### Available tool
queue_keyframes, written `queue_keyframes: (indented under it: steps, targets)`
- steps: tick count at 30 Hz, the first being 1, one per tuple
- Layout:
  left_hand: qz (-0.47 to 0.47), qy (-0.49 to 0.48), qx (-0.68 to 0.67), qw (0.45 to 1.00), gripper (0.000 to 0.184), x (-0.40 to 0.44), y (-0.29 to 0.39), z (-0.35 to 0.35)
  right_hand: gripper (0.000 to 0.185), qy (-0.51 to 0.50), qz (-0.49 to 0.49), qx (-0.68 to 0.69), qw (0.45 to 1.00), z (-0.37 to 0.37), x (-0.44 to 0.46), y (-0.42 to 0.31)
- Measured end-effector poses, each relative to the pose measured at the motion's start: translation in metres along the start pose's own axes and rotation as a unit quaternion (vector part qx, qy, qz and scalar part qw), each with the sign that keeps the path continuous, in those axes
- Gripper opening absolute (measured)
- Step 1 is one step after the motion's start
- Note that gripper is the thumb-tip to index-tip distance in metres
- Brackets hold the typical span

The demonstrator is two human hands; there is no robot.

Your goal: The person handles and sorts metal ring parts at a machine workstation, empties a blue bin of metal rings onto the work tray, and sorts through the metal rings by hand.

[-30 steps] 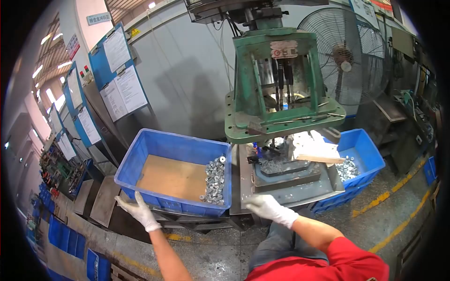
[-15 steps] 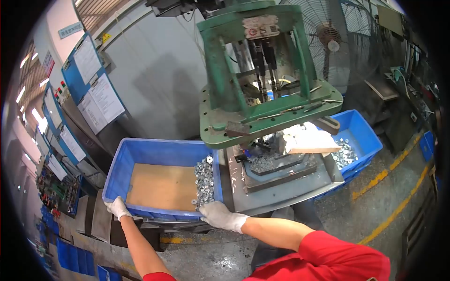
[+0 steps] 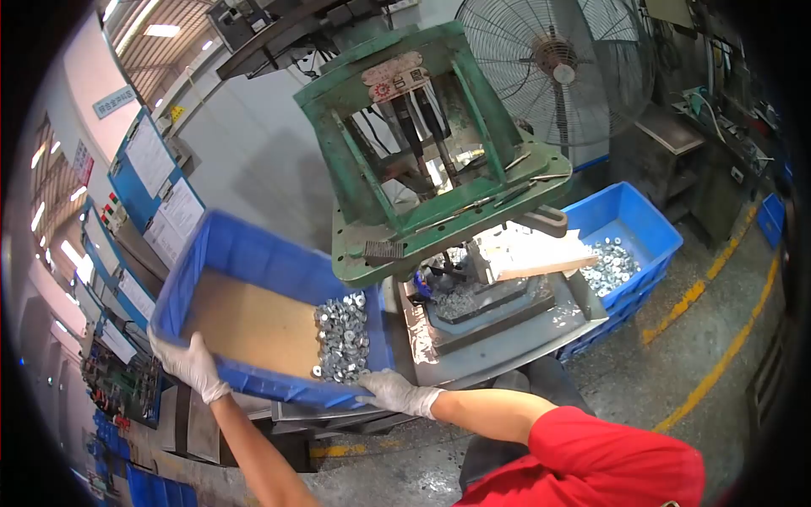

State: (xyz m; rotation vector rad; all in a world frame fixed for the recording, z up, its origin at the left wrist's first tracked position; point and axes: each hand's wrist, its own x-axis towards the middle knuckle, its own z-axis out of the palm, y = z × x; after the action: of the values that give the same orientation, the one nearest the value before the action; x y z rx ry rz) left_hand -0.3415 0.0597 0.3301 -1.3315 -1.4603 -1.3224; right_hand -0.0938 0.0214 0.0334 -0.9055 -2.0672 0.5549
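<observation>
A blue plastic bin (image 3: 279,390) sits left of the press, its left end raised so that it tilts down to the right. Small metal parts (image 3: 342,338), like washers or short bushings, are heaped at its low right end, and a brown sheet (image 3: 245,321) covers the rest of the floor. My left hand (image 3: 190,367), in a white glove, grips the front left corner with the thumb over the rim. At the front right corner my gloved right hand (image 3: 393,391) holds the bin's edge; its fingertips are partly hidden.
A green press (image 3: 448,220) stands beyond a metal work tray (image 3: 498,355). Another blue bin (image 3: 625,211) with similar parts is at the right. Behind are a large fan (image 3: 553,68) and, at left, blue clipboards (image 3: 148,160).
The bin's left end has risen, with my left hand lifting it. Metal parts still lie at the right end, and my right hand stays at its corner. The camera view has tilted.
</observation>
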Motion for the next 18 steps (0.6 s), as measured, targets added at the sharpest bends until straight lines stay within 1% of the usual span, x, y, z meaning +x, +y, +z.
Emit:
queue_keyframes:
  steps: [1,2,3,4,5,8,11,12,15,18]
  targets:
    - [0.021,0.004,0.008,1.0,0.085,0.006,0.025,-0.003,0.037,0.021,-0.005,0.035,0.999,0.003,-0.002,0.003]
    - [0.037,0.007,0.009,0.999,0.086,0.01,0.057,-0.011,0.042,0.005,0.011,0.051,0.999,0.006,-0.005,0.01]
    - [0.05,0.022,0.016,0.998,0.087,0.011,0.089,-0.019,0.05,0.012,0.022,0.052,0.998,0.003,-0.01,0.008]
    - [0.042,0.001,-0.008,0.999,0.09,0.012,0.114,-0.027,0.053,0.013,0.033,0.058,0.998,-0.002,-0.014,0.004]
    - [0.093,0.019,-0.013,0.995,0.091,0.011,0.122,-0.026,0.056,0.017,0.044,0.064,0.997,-0.005,-0.017,0.001]
    - [0.126,0.02,-0.011,0.992,0.092,0.007,0.156,-0.03,0.055,0.048,0.073,0.062,0.994,-0.009,-0.025,-0.008]
    - [0.139,0.014,-0.013,0.99,0.093,0.003,0.184,-0.032,0.059,0.041,0.07,0.081,0.993,-0.009,-0.029,-0.003]
    - [0.143,0.015,-0.01,0.99,0.093,0.002,0.191,-0.031,0.057,0.009,0.095,0.093,0.991,-0.018,-0.031,-0.008]
    - [0.172,0.022,-0.028,0.984,0.093,-0.002,0.22,-0.036,0.055,-0.024,0.096,0.086,0.991,-0.026,-0.035,-0.003]
    - [0.192,0.024,-0.037,0.98,0.092,-0.005,0.233,-0.037,0.054,-0.152,0.095,0.148,0.973,-0.053,-0.03,0.005]
